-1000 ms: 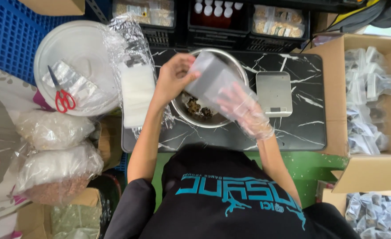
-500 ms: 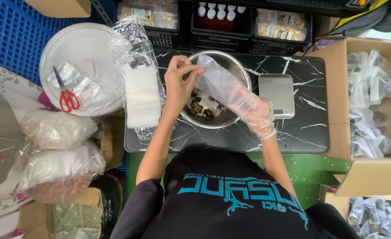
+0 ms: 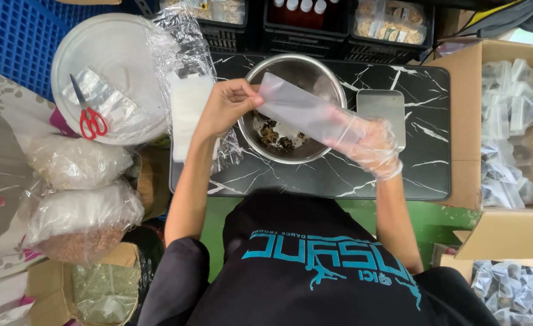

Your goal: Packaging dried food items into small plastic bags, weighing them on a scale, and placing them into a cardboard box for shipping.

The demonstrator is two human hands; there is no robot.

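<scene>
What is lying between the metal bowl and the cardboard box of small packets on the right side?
A flat grey scale lies there on the black marble-patterned table, between the metal bowl and the cardboard box, in the head view.

Small packing workroom for dry foodstuffs. Evidence: black marble-patterned tabletop (image 3: 399,175) bearing a round steel mixing bowl (image 3: 314,75) and a flat silver weighing scale (image 3: 380,108); open brown cardboard boxes (image 3: 459,90) of filled clear packets (right side); black plastic crates (image 3: 302,27); bulk clear sacks of grain (image 3: 79,223); red-handled scissors (image 3: 88,118).
</scene>
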